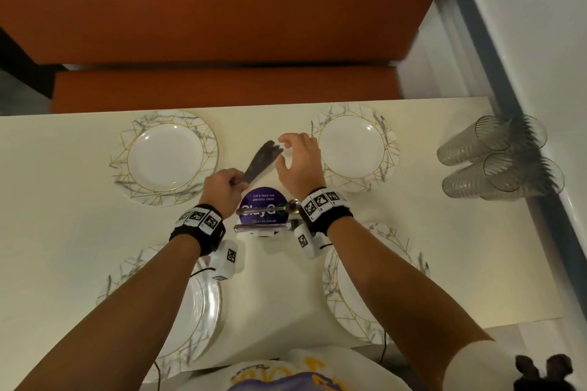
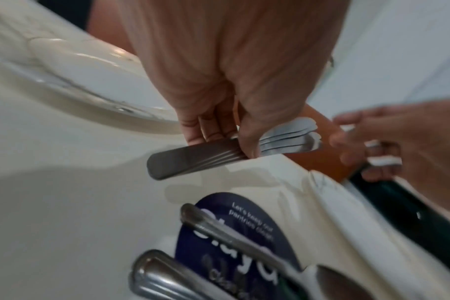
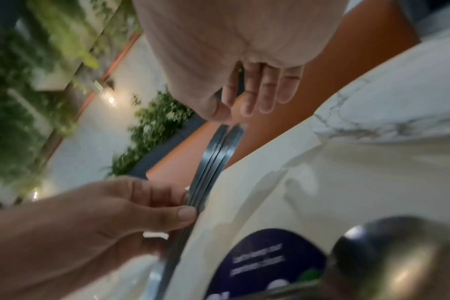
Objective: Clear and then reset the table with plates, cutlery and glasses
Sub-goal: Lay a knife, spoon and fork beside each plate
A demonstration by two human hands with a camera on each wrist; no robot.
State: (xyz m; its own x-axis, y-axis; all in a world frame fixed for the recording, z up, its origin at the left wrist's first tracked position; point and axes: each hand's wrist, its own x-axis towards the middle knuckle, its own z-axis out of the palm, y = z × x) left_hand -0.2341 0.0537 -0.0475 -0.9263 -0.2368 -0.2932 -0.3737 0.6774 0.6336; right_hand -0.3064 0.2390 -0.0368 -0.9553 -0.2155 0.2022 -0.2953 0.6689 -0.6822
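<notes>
A bundle of several steel knives point(image 1: 261, 158) point(image 2: 193, 160) point(image 3: 213, 158) is gripped at the handles by my left hand point(image 1: 225, 182) point(image 2: 219, 130), just above the cream table point(image 1: 63, 232), between the two far plates. At the blade tips my right hand point(image 1: 282, 152) point(image 3: 234, 105) curls in, thumb and fingers pinching one blade that runs up between them. Marbled plates lie at far left point(image 1: 165, 157), far right point(image 1: 355, 149), near left point(image 1: 197, 311) and near right point(image 1: 349, 295). More cutlery, a spoon point(image 1: 292, 206) point(image 3: 398, 253) among it, lies under my wrists.
A round purple sticker point(image 1: 263, 198) marks the table's middle. Several clear ribbed glasses point(image 1: 495, 159) lie on their sides at the right edge beside the wall. An orange bench point(image 1: 222, 86) runs along the far side.
</notes>
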